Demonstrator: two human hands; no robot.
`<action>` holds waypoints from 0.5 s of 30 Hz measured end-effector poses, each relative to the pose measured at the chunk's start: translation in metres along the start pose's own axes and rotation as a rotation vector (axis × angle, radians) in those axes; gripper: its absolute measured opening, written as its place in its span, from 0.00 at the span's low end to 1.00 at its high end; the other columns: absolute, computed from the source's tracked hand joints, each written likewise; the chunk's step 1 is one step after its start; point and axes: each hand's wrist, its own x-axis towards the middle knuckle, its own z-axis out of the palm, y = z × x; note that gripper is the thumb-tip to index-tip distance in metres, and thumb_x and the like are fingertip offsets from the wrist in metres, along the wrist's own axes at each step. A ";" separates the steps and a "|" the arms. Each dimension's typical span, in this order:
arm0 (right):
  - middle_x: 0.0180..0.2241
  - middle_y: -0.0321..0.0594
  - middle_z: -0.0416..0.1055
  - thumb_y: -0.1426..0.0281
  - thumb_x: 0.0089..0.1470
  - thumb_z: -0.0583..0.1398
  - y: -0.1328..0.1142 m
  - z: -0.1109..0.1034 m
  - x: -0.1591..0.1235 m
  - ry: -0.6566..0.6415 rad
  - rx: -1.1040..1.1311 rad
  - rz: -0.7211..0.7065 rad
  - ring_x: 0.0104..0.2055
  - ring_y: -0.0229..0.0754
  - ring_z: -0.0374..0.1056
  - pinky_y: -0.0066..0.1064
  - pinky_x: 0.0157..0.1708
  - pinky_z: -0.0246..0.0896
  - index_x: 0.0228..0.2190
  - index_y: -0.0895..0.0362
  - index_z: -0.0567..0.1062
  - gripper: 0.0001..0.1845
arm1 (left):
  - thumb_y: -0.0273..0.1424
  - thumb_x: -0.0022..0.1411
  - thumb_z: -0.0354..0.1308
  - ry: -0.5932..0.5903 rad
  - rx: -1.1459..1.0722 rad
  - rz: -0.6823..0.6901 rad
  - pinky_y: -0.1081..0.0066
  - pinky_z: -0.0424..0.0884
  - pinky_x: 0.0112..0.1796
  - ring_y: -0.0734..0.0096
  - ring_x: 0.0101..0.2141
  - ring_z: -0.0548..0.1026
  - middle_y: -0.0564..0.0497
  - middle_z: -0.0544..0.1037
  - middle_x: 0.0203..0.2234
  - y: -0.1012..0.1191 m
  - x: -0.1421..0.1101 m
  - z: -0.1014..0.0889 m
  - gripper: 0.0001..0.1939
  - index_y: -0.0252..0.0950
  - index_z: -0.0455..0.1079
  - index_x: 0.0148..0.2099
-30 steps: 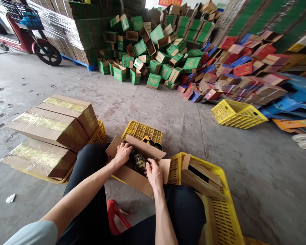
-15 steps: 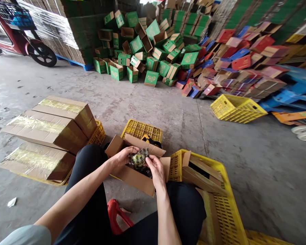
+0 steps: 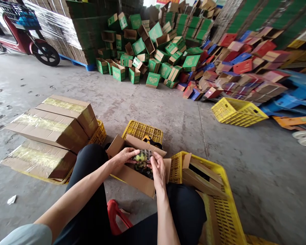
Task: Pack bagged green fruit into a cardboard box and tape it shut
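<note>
Between my two hands is a bubble-wrapped item [image 3: 142, 156], dark and shiny with a yellow-green patch; its kind I cannot make out. My left hand [image 3: 124, 157] grips its left end, thumb on top. My right hand [image 3: 156, 166] holds its right end with the fingertips. Both are just above an open cardboard box [image 3: 135, 182] whose flaps stand outward. Below the item, more dark wrapped contents [image 3: 148, 173] show inside the box. Behind the box rests a yellow crate [image 3: 142, 131], with a black-and-yellow object [image 3: 150, 140], perhaps a tape dispenser, on it.
Taped cartons [image 3: 46, 127] sit stacked on a yellow crate to my left. At my right a yellow crate [image 3: 229, 211] holds further cardboard boxes [image 3: 201, 177]. Heaps of green boxes [image 3: 153, 80] and red-and-blue boxes [image 3: 242, 66] lie beyond, near another yellow crate [image 3: 239, 112].
A second ago both hands were down in the box at the wrapped item. They lifted it above the opening, and it now sits slightly turned between them.
</note>
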 end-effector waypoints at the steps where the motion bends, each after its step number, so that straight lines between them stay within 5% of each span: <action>1: 0.61 0.51 0.71 0.46 0.54 0.66 -0.002 0.000 -0.001 -0.018 -0.033 -0.035 0.49 0.53 0.77 0.40 0.41 0.78 0.59 0.52 0.73 0.37 | 0.57 0.47 0.75 0.008 0.003 -0.008 0.74 0.77 0.33 0.66 0.34 0.83 0.43 0.83 0.38 0.000 0.000 0.000 0.36 0.31 0.77 0.45; 5: 0.67 0.48 0.65 0.51 0.56 0.66 -0.008 0.000 -0.004 -0.162 -0.124 -0.133 0.55 0.52 0.75 0.40 0.49 0.76 0.60 0.50 0.74 0.34 | 0.59 0.52 0.70 0.010 0.014 0.002 0.76 0.77 0.31 0.66 0.32 0.84 0.42 0.83 0.39 0.001 0.000 -0.001 0.36 0.31 0.76 0.46; 9: 0.53 0.48 0.79 0.49 0.57 0.64 -0.011 0.002 -0.006 -0.172 -0.125 -0.082 0.49 0.52 0.79 0.43 0.51 0.76 0.48 0.54 0.82 0.26 | 0.59 0.55 0.69 0.020 0.043 -0.026 0.76 0.76 0.27 0.69 0.27 0.82 0.45 0.83 0.36 -0.001 0.001 -0.001 0.35 0.34 0.75 0.49; 15: 0.42 0.48 0.84 0.45 0.54 0.64 -0.009 0.001 -0.003 -0.082 -0.077 0.002 0.39 0.53 0.81 0.43 0.43 0.79 0.43 0.54 0.81 0.28 | 0.66 0.59 0.58 0.079 0.059 -0.119 0.74 0.75 0.27 0.66 0.26 0.81 0.44 0.83 0.28 -0.003 0.006 0.000 0.38 0.33 0.73 0.45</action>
